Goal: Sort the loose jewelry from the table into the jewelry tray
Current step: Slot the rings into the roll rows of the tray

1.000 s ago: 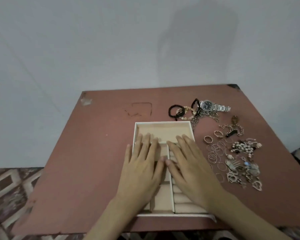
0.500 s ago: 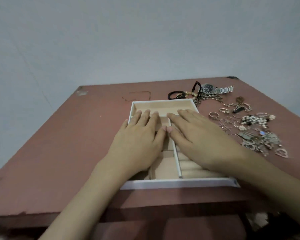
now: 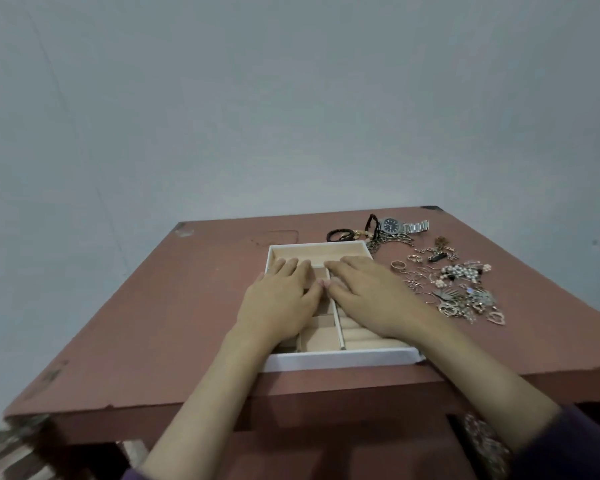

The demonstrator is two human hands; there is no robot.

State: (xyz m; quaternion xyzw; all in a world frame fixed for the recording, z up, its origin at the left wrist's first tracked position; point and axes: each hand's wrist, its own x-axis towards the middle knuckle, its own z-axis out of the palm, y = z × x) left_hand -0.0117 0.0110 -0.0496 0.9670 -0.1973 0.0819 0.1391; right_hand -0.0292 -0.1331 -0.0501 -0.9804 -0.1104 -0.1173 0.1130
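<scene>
A white jewelry tray (image 3: 340, 360) with beige padded compartments sits near the table's front edge. My left hand (image 3: 283, 299) lies flat, palm down, on its left half, and my right hand (image 3: 371, 296) lies flat on its right half; the thumbs nearly touch. Neither hand holds anything. To the right of the tray the loose jewelry is spread out: a silver watch (image 3: 400, 226), black bracelets (image 3: 340, 234), a chain (image 3: 390, 241), several thin rings (image 3: 418, 280), a pearl piece (image 3: 463, 271) and pendants (image 3: 475, 303).
The reddish-brown table (image 3: 174, 317) stands against a pale grey wall (image 3: 291, 98). Its left half is bare wood with scuffed corners. A patterned floor (image 3: 11, 455) shows below the front edge.
My view has pulled back and tilted up, so the table looks lower and farther. Both hands stay flat on the tray in the same pose. The jewelry has not moved.
</scene>
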